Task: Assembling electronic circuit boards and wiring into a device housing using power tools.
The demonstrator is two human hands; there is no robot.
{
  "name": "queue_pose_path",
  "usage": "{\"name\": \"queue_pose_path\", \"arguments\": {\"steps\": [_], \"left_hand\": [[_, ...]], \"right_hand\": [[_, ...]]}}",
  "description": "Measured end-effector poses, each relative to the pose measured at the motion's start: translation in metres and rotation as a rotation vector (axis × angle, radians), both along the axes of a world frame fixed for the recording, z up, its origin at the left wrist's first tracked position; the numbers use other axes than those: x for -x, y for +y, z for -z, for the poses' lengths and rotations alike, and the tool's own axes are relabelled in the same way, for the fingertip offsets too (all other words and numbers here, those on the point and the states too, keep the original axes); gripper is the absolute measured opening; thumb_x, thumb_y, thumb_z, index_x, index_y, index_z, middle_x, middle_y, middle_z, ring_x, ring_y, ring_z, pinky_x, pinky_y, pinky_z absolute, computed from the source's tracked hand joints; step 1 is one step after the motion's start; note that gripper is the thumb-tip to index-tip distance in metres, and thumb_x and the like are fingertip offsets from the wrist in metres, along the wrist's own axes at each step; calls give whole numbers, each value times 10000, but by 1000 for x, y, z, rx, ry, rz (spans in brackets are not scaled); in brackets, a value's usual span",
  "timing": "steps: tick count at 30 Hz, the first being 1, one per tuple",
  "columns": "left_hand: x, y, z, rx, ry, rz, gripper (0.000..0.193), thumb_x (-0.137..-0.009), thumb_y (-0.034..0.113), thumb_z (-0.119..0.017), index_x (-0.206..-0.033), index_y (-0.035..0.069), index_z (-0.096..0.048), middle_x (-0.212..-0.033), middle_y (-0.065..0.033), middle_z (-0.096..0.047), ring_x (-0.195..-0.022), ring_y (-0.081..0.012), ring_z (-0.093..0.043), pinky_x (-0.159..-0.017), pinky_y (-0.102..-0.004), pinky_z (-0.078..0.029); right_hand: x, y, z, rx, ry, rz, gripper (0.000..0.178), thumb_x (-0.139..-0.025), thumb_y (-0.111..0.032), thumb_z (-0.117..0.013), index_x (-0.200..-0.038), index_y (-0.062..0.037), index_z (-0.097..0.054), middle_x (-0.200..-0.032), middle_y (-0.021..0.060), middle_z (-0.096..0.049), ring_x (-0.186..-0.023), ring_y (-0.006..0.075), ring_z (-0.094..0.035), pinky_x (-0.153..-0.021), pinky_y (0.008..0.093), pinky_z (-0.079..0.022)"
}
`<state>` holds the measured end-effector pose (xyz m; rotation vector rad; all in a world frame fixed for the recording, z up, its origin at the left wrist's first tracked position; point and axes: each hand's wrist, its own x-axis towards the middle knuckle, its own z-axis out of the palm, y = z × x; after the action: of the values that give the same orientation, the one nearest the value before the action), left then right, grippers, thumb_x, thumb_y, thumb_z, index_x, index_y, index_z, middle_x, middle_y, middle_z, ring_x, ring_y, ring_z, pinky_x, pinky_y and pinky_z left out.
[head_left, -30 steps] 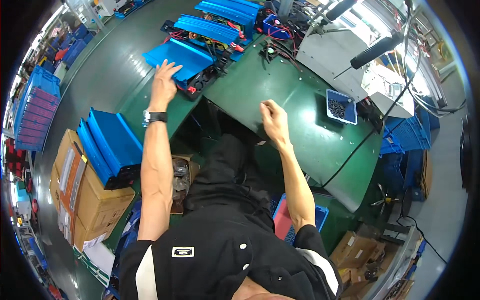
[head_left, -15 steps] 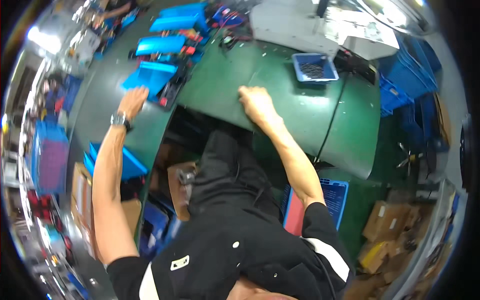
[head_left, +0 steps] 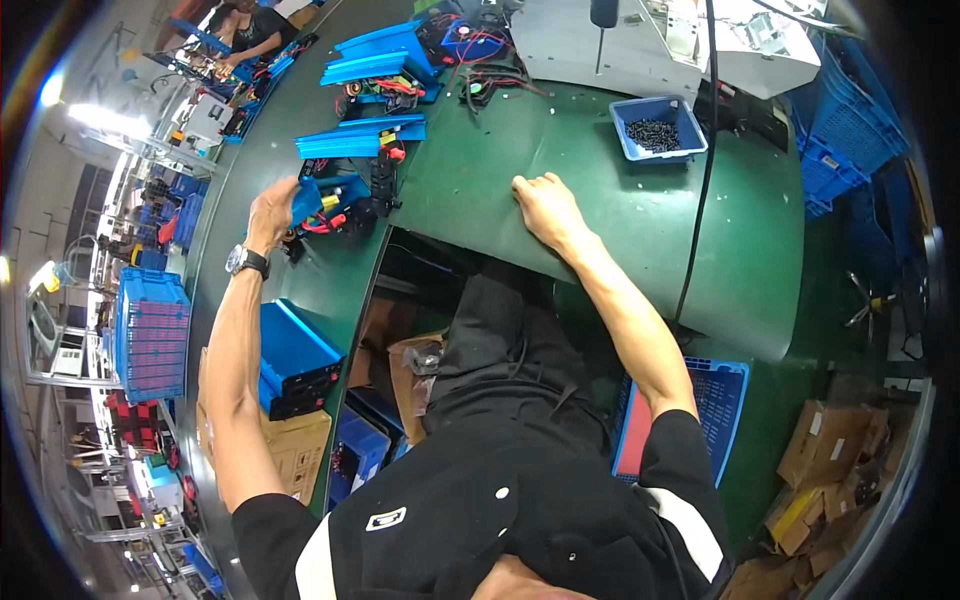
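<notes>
My left hand (head_left: 270,214), a watch on its wrist, grips the edge of a blue metal casing (head_left: 305,203) at the left of the green worktable. Parts in yellow, red and black show on the casing's inner side. On the bare green tabletop (head_left: 470,205), my right hand (head_left: 548,208) rests with its fingers curled in. Whatever those fingers may hold is hidden. Beyond and right of it stands a blue tray (head_left: 688,140) of small dark pieces that look like screws.
More blue casings (head_left: 362,140) with wired parts line the table's left side. A grey machine (head_left: 570,45) stands at the back. Another blue casing (head_left: 295,345) lies near my left forearm. Blue crates (head_left: 835,165) and cardboard boxes (head_left: 825,440) are at the right. A person (head_left: 262,35) works far left.
The casing at my left hand has turned, and its wired inner side now shows. My right hand stays curled on the tabletop. The whole view has shifted with my head.
</notes>
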<state>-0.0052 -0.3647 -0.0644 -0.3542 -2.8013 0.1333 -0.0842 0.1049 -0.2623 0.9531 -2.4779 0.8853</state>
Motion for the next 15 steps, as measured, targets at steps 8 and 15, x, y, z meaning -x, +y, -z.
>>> {"name": "queue_pose_path", "arguments": {"steps": [8,15], "left_hand": [[30,-38,-17,-170,101,-92,218,-1026,181,-616,-1153,15,-681,-1003,-321,-675,-981,-505,-661,-781,-480,-532],[9,-94,-36,-262,262,-305,442,-1062,312,-592,-1305,-54,-648,-1249,-323,-670,-1225,-449,-637,-1012,-438,-505]], "right_hand": [[-1,9,-3,49,-34,-27,189,-1006,-248,-630,-964,-65,-607,-802,138,-702,-878,322,-696,-956,447,-492],[-1,8,-4,-13,31,-7,198,-1010,-254,-644,-978,-62,-607,-789,133,-666,-841,332,-668,-938,456,-489]]}}
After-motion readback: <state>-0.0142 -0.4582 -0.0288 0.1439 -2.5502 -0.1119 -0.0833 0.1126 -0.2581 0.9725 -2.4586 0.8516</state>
